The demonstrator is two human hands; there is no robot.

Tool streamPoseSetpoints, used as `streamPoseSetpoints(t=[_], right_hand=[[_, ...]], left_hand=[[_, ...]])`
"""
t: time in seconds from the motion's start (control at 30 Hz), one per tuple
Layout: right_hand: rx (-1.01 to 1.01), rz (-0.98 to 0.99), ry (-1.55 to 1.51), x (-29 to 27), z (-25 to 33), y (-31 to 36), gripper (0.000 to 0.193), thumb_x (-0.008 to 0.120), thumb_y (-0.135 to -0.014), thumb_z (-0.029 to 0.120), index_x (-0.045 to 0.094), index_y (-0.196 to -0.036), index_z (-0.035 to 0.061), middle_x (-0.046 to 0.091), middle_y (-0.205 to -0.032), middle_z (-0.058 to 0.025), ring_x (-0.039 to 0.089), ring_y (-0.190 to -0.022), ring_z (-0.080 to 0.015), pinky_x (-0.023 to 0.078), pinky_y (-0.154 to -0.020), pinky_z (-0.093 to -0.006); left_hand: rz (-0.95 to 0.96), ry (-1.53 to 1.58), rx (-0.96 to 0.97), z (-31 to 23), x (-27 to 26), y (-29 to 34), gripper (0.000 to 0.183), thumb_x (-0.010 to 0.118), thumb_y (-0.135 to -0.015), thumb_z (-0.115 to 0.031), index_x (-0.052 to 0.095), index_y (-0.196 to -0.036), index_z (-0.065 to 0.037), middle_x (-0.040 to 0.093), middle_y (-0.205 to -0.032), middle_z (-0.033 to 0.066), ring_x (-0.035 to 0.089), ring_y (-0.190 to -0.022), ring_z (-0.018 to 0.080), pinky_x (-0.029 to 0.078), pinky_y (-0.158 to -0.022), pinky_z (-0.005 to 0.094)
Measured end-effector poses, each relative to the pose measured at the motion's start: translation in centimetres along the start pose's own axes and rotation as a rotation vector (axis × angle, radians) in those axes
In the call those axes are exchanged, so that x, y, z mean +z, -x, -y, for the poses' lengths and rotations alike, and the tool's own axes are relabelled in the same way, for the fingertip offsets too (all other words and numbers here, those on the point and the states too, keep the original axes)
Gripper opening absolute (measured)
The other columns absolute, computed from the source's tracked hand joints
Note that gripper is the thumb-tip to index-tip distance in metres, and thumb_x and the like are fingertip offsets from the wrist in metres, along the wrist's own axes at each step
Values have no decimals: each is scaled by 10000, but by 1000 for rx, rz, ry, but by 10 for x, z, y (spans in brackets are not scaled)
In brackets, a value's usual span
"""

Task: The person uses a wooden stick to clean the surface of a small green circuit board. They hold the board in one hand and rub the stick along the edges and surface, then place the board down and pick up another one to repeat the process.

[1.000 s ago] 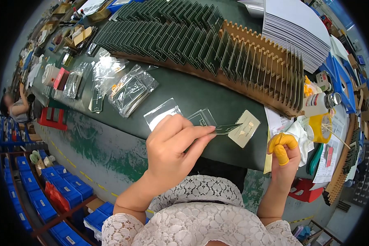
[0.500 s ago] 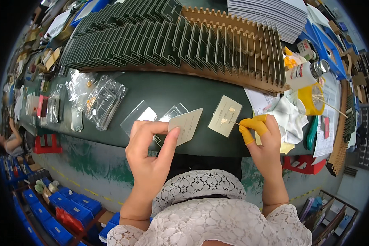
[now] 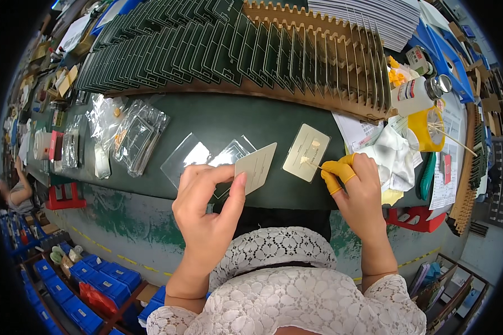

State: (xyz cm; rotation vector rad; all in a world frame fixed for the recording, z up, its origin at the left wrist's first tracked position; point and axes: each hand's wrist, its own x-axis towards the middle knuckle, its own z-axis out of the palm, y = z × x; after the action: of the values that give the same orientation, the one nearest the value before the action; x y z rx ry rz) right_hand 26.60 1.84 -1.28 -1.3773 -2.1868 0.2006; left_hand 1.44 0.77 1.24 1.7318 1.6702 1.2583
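Observation:
My left hand (image 3: 209, 204) pinches a cream panel (image 3: 257, 168) with faint printed lines by its left edge, tilted up above the table. A second cream panel (image 3: 306, 153) lies on the green tabletop in front of my right hand. Yellow finger covers sit on the thumb and a finger of my right hand (image 3: 353, 187), which is closed on a thin stick (image 3: 318, 166). The stick's far end reaches over the lying panel; whether it touches is too small to tell. Clear plastic pieces (image 3: 185, 159) lie beyond my left hand, partly hidden by it.
A slotted brown rack (image 3: 313, 99) full of upright dark panels spans the back. At right stand a clear bottle (image 3: 416, 96), a yellow cup (image 3: 422, 131) with sticks, a white cloth (image 3: 394, 162) and a green-handled tool (image 3: 427, 176). Bagged parts (image 3: 140, 139) lie at left.
My right hand and the stick have shifted slightly left with the lying panel's place in view. My left hand keeps its hold, the panel in it turned very little.

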Motion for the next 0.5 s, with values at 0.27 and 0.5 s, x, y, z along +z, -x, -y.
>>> streamPoseSetpoints(t=[0.27, 0.5], right_hand=[[20, -7, -26, -1, 2, -1, 247, 798, -746, 44, 687, -964, 14, 543, -870, -111, 528, -798, -314, 422, -715, -416], [84, -189, -453, -20, 28, -7, 257, 827, -758, -16, 721, -988, 27, 597, -854, -88, 582, -730, -184, 471, -611, -260]], left_hand=[[13, 22, 123, 1, 2, 4, 158, 772, -780, 20, 716, -919, -29, 703, -844, 65, 604, -734, 213, 464, -697, 318], [-39, -172, 458, 0, 12, 5, 302, 778, -704, 30, 729, -988, -61, 725, -920, 0, 603, -731, 169, 415, -695, 313]])
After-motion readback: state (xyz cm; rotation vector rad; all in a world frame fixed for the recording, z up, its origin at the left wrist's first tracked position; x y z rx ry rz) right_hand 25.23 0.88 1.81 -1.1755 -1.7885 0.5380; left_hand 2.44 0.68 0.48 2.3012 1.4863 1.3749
